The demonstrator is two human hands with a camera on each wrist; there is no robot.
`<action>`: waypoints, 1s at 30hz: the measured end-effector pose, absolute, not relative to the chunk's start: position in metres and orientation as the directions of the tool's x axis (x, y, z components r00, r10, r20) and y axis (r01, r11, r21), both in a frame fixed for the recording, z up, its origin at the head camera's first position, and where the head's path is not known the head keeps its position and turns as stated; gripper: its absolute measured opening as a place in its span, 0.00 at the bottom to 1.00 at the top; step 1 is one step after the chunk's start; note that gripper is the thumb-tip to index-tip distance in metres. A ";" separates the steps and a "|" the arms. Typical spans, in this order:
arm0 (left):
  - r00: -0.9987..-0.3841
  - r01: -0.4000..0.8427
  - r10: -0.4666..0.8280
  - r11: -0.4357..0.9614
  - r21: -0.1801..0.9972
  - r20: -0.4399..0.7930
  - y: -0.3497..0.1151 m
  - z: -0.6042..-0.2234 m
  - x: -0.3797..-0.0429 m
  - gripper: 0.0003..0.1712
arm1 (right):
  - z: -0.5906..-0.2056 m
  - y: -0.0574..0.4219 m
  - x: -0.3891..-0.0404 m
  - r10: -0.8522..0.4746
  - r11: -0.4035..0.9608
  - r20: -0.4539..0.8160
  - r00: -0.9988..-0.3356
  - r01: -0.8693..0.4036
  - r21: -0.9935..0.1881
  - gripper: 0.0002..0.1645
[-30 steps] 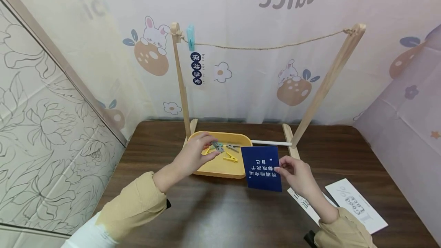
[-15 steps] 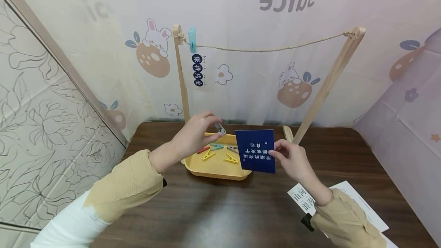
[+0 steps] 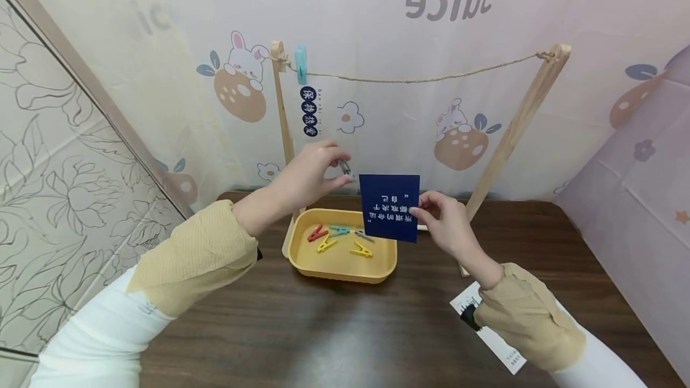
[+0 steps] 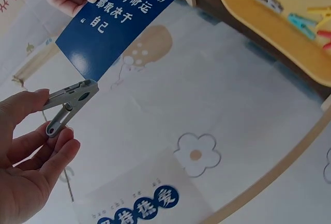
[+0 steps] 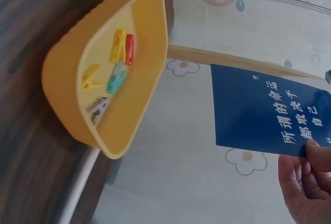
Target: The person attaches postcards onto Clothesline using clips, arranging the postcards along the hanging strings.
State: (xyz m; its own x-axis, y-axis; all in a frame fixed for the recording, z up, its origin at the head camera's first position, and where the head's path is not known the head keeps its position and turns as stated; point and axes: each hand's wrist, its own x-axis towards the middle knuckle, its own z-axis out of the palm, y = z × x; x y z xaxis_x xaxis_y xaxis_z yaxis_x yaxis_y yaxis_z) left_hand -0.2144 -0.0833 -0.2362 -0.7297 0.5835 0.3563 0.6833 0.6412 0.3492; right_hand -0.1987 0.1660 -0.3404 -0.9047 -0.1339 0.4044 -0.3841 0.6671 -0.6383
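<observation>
My left hand (image 3: 312, 172) pinches a grey clothespin (image 4: 71, 102) between thumb and fingers, held above the yellow basket. In the left wrist view the clothespin's tip appears close to a corner of a dark blue card (image 3: 389, 205); whether they touch I cannot tell. By its edge, my right hand (image 3: 444, 223) holds this card, printed with white characters, up in the air right of the basket. Behind and above both hands a twine line (image 3: 409, 81) sags between two wooden posts. A light blue clothespin (image 3: 300, 64) on its left end holds a pale card (image 3: 309, 111) with dark round characters.
The yellow basket (image 3: 345, 274) on the dark wooden table (image 3: 302, 328) contains several clothespins, including a red one (image 3: 317, 233) and a yellow one (image 3: 361, 249). A white printed card (image 3: 501, 349) lies partly under the right forearm. The right post (image 3: 517, 130) stands beyond my right hand.
Both hands have risen and moved away from the table. The left hand has lifted the grey clothespin from over the basket, and the blue card has moved up and slightly left.
</observation>
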 end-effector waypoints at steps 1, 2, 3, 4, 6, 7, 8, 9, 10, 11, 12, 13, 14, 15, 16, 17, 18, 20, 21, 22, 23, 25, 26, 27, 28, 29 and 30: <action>-0.731 0.682 0.584 0.647 0.342 0.354 -0.083 -0.233 -0.216 0.16 | -0.339 0.165 -0.201 -0.135 0.662 0.412 -0.901 -0.391 -0.639 0.05; -0.731 0.681 0.584 0.652 0.334 0.353 -0.083 -0.231 -0.217 0.16 | -0.337 0.164 -0.202 -0.136 0.655 0.420 -0.897 -0.400 -0.642 0.05; -0.732 0.681 0.584 0.656 0.327 0.352 -0.082 -0.228 -0.218 0.17 | -0.336 0.163 -0.205 -0.136 0.652 0.427 -0.894 -0.406 -0.641 0.05; -0.730 0.681 0.584 0.659 0.319 0.354 -0.082 -0.225 -0.219 0.17 | -0.334 0.162 -0.207 -0.138 0.645 0.431 -0.892 -0.412 -0.644 0.05; -0.732 0.679 0.584 0.668 0.305 0.351 -0.081 -0.220 -0.221 0.17 | -0.331 0.160 -0.211 -0.141 0.635 0.433 -0.890 -0.417 -0.650 0.05; -0.734 0.677 0.585 0.672 0.300 0.346 -0.081 -0.217 -0.222 0.17 | -0.329 0.159 -0.213 -0.143 0.628 0.432 -0.890 -0.419 -0.656 0.05; -0.735 0.676 0.586 0.676 0.294 0.343 -0.081 -0.214 -0.222 0.17 | -0.328 0.158 -0.215 -0.143 0.621 0.428 -0.892 -0.418 -0.663 0.06; -0.735 0.676 0.587 0.677 0.290 0.339 -0.080 -0.212 -0.223 0.17 | -0.326 0.157 -0.217 -0.142 0.618 0.421 -0.896 -0.413 -0.669 0.06; -0.736 0.675 0.589 0.681 0.284 0.335 -0.080 -0.209 -0.224 0.17 | -0.324 0.156 -0.219 -0.141 0.613 0.415 -0.899 -0.409 -0.676 0.06; -0.737 0.674 0.591 0.683 0.283 0.329 -0.079 -0.206 -0.224 0.17 | -0.323 0.154 -0.221 -0.140 0.608 0.411 -0.901 -0.406 -0.682 0.06; -0.737 0.673 0.592 0.685 0.279 0.326 -0.079 -0.204 -0.225 0.17 | -0.321 0.153 -0.223 -0.138 0.607 0.409 -0.902 -0.403 -0.684 0.06; -0.735 0.675 0.595 0.685 0.273 0.325 -0.078 -0.201 -0.226 0.17 | -0.319 0.152 -0.225 -0.137 0.604 0.408 -0.903 -0.402 -0.688 0.06; -0.733 0.677 0.598 0.687 0.264 0.323 -0.078 -0.198 -0.227 0.17 | -0.317 0.151 -0.227 -0.135 0.603 0.407 -0.903 -0.401 -0.690 0.06; -0.732 0.678 0.602 0.688 0.256 0.321 -0.077 -0.195 -0.228 0.17 | -0.315 0.150 -0.229 -0.132 0.599 0.406 -0.904 -0.399 -0.694 0.06; -0.733 0.677 0.602 0.693 0.248 0.317 -0.076 -0.193 -0.229 0.17 | -0.313 0.148 -0.230 -0.131 0.593 0.407 -0.904 -0.400 -0.698 0.06; -0.733 0.677 0.603 0.695 0.244 0.314 -0.076 -0.190 -0.230 0.17 | -0.311 0.147 -0.231 -0.128 0.590 0.411 -0.903 -0.402 -0.700 0.06; -0.734 0.675 0.604 0.700 0.235 0.312 -0.075 -0.187 -0.231 0.17 | -0.309 0.146 -0.233 -0.124 0.587 0.413 -0.902 -0.402 -0.703 0.06; -0.739 0.669 0.601 0.709 0.222 0.304 -0.074 -0.182 -0.233 0.17 | -0.305 0.144 -0.235 -0.117 0.589 0.421 -0.899 -0.405 -0.700 0.06; -0.740 0.667 0.601 0.712 0.218 0.301 -0.074 -0.180 -0.234 0.17 | -0.303 0.143 -0.236 -0.115 0.591 0.424 -0.898 -0.405 -0.698 0.06; -0.741 0.666 0.601 0.715 0.213 0.299 -0.074 -0.178 -0.235 0.17 | -0.301 0.142 -0.237 -0.112 0.595 0.429 -0.896 -0.407 -0.693 0.06; -0.744 0.663 0.600 0.719 0.210 0.294 -0.073 -0.175 -0.236 0.17 | -0.300 0.141 -0.239 -0.108 0.600 0.436 -0.894 -0.408 -0.688 0.06; -0.748 0.657 0.598 0.727 0.198 0.286 -0.073 -0.170 -0.238 0.17 | -0.297 0.140 -0.241 -0.102 0.606 0.446 -0.889 -0.412 -0.681 0.06; -0.750 0.655 0.598 0.731 0.190 0.283 -0.072 -0.168 -0.239 0.17 | -0.295 0.140 -0.242 -0.098 0.607 0.452 -0.887 -0.413 -0.679 0.06; -0.751 0.653 0.597 0.735 0.185 0.280 -0.072 -0.166 -0.240 0.17 | -0.294 0.139 -0.244 -0.095 0.606 0.456 -0.885 -0.415 -0.678 0.06; -0.756 0.647 0.593 0.741 0.181 0.276 -0.072 -0.163 -0.241 0.17 | -0.292 0.139 -0.245 -0.090 0.606 0.461 -0.883 -0.416 -0.678 0.06; -0.760 0.642 0.590 0.747 0.174 0.272 -0.071 -0.161 -0.242 0.17 | -0.291 0.139 -0.246 -0.087 0.607 0.465 -0.881 -0.417 -0.676 0.06; -0.763 0.638 0.588 0.752 0.167 0.268 -0.071 -0.158 -0.243 0.18 | -0.290 0.139 -0.248 -0.084 0.608 0.466 -0.881 -0.416 -0.676 0.06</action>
State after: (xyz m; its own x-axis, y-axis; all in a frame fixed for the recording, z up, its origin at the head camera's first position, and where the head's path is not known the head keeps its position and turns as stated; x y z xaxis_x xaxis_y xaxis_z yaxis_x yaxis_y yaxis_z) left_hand -0.2433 -0.0706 -0.1583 -0.7634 0.5877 0.2679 0.6376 0.7519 0.1674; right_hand -0.2476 0.1392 -0.2896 -0.8807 -0.0844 0.4662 -0.4160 0.6084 -0.6758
